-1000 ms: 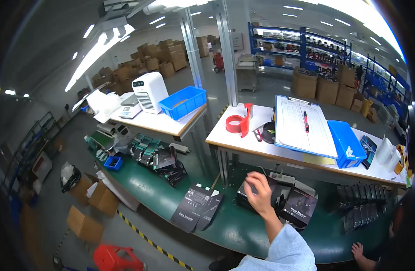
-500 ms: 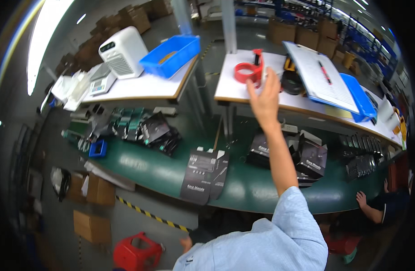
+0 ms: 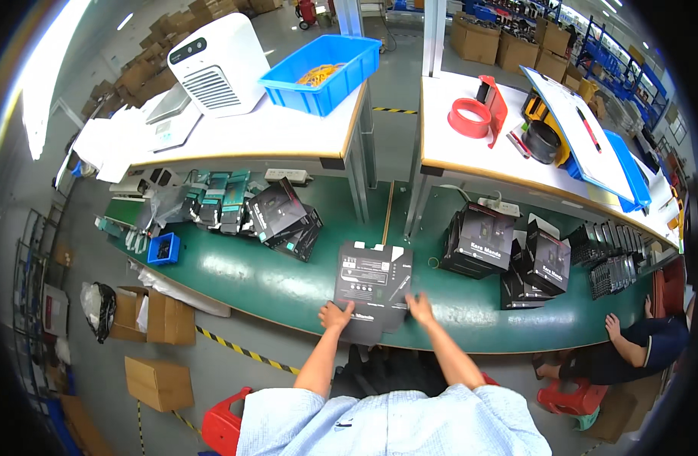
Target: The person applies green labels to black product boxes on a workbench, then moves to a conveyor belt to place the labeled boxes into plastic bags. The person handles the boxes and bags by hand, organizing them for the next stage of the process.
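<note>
A flattened black cardboard box [image 3: 365, 283] with white print lies on the green workbench in front of me. My left hand [image 3: 336, 315] rests at its lower left edge, thumb apart from the fingers and reaching onto the card. Beside the right edge is my right hand [image 3: 420, 308], fingers stretched out and nothing seen in them; whether it touches the card I cannot tell. Left of the flat box lies a pile of black boxes [image 3: 279, 214]. Made-up black boxes [image 3: 479, 239] stand stacked to the right.
Above the bench, the right shelf carries a red tape dispenser [image 3: 495, 106], a black tape roll [image 3: 542, 141] and a clipboard [image 3: 565, 121]. The left shelf holds a blue bin [image 3: 318, 87] and a white appliance [image 3: 220, 68]. Another person's hand [image 3: 612, 327] is at the bench's right end.
My right hand has come down from beside the red tape dispenser to the flat box. My left hand has risen from low beside me to the box's left edge. The view has shifted.
</note>
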